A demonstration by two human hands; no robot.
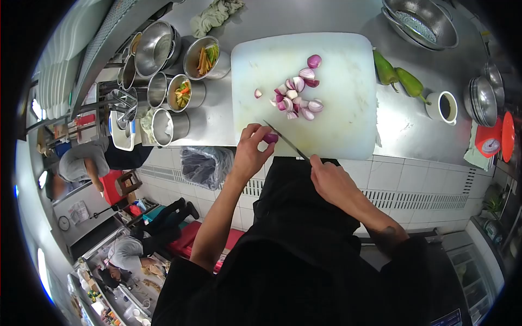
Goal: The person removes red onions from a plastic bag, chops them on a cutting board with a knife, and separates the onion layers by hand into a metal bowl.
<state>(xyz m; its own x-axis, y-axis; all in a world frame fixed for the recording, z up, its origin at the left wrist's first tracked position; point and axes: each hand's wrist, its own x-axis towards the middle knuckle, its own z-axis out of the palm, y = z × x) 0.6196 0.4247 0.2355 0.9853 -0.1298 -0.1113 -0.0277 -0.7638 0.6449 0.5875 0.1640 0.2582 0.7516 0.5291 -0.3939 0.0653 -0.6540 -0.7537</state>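
My left hand [252,149] pinches a purple-red onion [270,138] over the front edge of the white cutting board [348,130]. In my right hand [328,176] is the handle of a kitchen knife [286,140]. Its blade points up and to the left, with the tip beside the onion; whether it touches the onion I cannot tell. Several cut onion pieces [293,95] lie in a loose group at the middle of the board. One small piece [258,93] sits apart on the left, and a rounder onion piece [314,61] lies above the group.
Metal pots with cut vegetables [207,60] stand left of the board. To the right are two green peppers [405,81], a white cup [441,107], steel bowls [480,100] and a red scale [488,142]. A lined bin [205,167] is below the counter; two people work at left.
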